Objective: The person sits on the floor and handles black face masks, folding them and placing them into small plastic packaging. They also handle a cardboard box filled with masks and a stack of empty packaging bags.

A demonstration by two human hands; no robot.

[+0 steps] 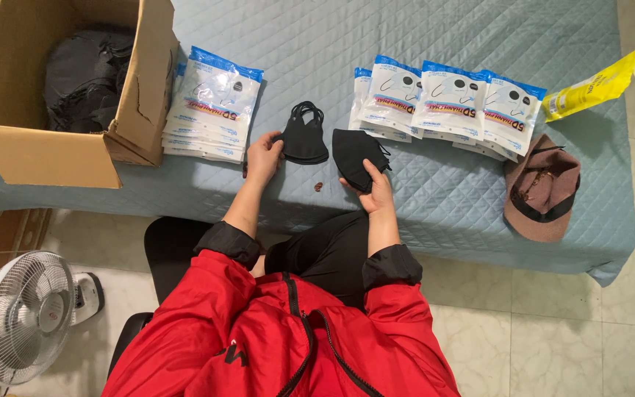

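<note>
My left hand [262,157] rests on the quilted blue-grey cover [435,191], its fingers touching the edge of a black face mask [304,138] with its ear loops bunched at the top. My right hand [374,192] grips a second black face mask [353,153] from below, just right of the first. The two masks lie close together, almost touching. A small brown speck [318,187] sits on the cover between my hands.
An open cardboard box [38,156] at far left holds a heap of black masks [86,77]. Beside it lies a stack of white-and-blue packets [213,106]. More such packets [450,106] overlap in a row at right, then a yellow bag [598,87] and a brown cap [542,187]. A white fan [23,316] stands on the floor.
</note>
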